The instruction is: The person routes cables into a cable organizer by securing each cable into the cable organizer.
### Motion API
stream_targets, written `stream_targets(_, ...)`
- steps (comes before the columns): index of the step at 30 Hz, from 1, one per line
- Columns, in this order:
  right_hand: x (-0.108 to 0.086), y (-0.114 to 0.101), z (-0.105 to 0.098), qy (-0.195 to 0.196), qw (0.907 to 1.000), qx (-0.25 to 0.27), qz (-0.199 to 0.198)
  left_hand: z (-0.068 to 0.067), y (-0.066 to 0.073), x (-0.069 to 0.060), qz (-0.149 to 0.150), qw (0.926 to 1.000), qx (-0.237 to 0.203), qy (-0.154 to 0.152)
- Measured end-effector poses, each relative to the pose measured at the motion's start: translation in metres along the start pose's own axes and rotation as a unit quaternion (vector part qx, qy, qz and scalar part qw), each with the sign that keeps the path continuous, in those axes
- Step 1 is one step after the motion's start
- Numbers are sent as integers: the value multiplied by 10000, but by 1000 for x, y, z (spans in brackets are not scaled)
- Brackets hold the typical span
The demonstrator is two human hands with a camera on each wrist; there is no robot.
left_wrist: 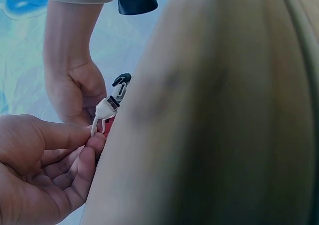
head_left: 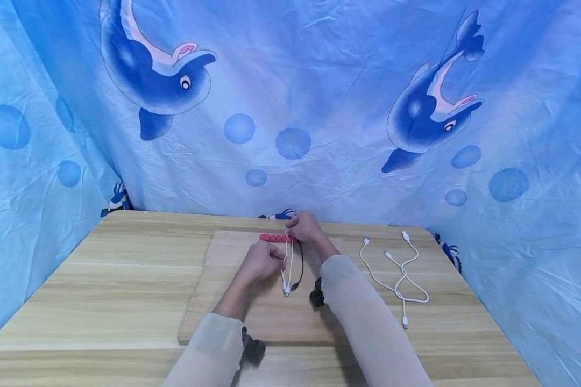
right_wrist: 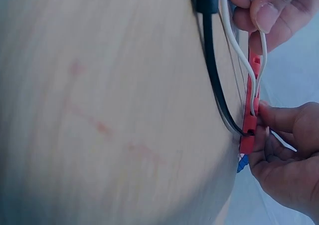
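While the left hand (head_left: 262, 260) pinches a white cable (right_wrist: 263, 55) before the red holder (head_left: 273, 238) and the right hand (head_left: 304, 227), hold indeterminable, touches the holder's right portion, uneven pulling could shift the holder

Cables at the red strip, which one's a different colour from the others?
The black cable, outermost on the right as it leaves the red strip in the head view; the other cables there are white.
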State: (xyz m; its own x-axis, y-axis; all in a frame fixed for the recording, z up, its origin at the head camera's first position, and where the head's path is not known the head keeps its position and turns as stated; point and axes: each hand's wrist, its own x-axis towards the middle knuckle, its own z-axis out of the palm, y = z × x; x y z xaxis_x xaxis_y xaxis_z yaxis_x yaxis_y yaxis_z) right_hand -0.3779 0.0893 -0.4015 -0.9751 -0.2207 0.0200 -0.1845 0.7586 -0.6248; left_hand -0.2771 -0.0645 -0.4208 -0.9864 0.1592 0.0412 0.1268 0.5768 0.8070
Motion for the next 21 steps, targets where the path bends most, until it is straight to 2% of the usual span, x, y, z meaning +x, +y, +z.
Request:
stream_targets(7,0,4,-6,-206,9993,297,5,-1,2,0,-102,9999,-82,-66)
stream_targets(11,-3,3,-13,-364,9981,479,-127,-1,2,-1,-157,9998,-86,-59)
stream_targets(21,-11,4,-40,-256,9978,464,-406,-1,3,0,-55,9998,-144,-95)
